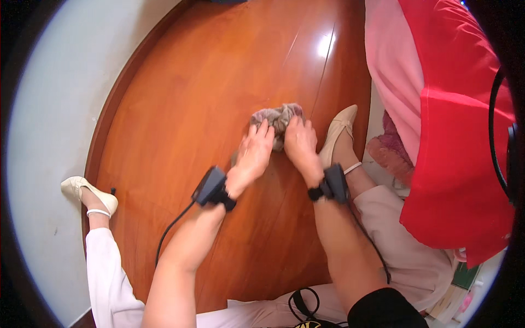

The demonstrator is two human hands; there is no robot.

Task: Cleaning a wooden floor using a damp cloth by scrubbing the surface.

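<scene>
A crumpled grey-brown and mauve cloth point(281, 116) lies bunched on the glossy reddish-brown wooden floor point(197, 98). From its left side, my left hand point(254, 150) presses down on it, with the fingers bent over its near edge. My right hand point(301, 143) grips the right part, fingers curled into the folds. The two hands are close together but apart, and the undersides of the fingers are hidden. Each wrist wears a black strap with a dark box and a cable.
My feet in cream flat shoes stand wide, one shoe point(92, 192) by the left white wall point(49, 126), the other shoe point(340, 128) just right of the cloth. Red fabric point(459, 164) and a pink cover point(394, 60) hang at the right, beside a fuzzy mauve item point(392, 150).
</scene>
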